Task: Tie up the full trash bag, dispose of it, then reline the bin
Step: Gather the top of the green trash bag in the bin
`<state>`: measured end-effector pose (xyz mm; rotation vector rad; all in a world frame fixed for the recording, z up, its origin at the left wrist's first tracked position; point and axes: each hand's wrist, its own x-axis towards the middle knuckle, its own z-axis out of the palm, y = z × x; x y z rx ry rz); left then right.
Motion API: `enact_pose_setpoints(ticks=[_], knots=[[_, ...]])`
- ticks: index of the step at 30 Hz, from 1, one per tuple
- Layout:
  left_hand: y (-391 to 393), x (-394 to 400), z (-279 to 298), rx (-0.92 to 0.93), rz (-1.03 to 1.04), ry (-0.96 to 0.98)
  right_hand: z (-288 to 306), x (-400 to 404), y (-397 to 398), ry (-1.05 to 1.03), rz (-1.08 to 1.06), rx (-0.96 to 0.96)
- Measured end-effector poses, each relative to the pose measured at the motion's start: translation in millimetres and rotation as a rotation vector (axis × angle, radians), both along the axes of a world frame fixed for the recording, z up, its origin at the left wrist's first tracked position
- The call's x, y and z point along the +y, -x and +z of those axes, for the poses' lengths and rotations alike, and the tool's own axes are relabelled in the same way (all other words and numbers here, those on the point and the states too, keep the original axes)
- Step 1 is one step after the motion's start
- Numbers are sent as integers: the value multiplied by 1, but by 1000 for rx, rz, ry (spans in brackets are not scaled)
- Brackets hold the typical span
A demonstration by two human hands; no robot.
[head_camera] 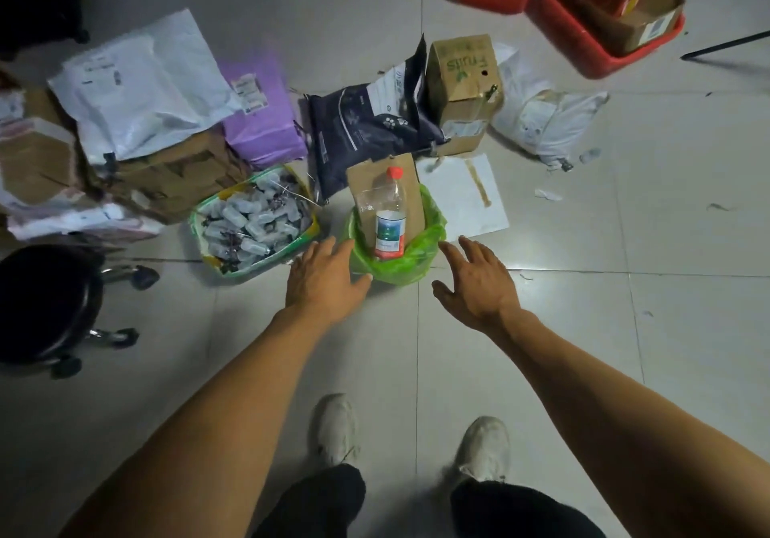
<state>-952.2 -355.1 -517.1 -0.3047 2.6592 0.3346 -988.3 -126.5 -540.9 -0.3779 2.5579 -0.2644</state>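
— Standing on the tiled floor, what's in front of the person?

— A small bin lined with a green trash bag, still untied. A flat piece of cardboard and a clear bottle with a red cap stick up out of it.

— And the hands?

— Both reach down toward the bag. The left hand hovers at its left edge, fingers spread wide and relaxed, holding nothing. The right hand is just right of the bag, fingers likewise spread and empty. Whether either touches the plastic, I cannot tell.

— What else lies around?

— A tray of small vials sits just left of the bin. Behind it are a dark pouch, a purple parcel, a brown carton and white mailers. A red crate stands at the far right, a black stool at the left.
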Motion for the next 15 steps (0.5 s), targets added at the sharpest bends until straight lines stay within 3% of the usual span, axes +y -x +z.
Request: enact_pose_setpoints(ticks=[9,15], knots=[[40,-12,-176,167,2,13,-165,-13,43,70,-34,188],[61,-20,-241,298,-4,9,-223,-20,61,145,-27,318]])
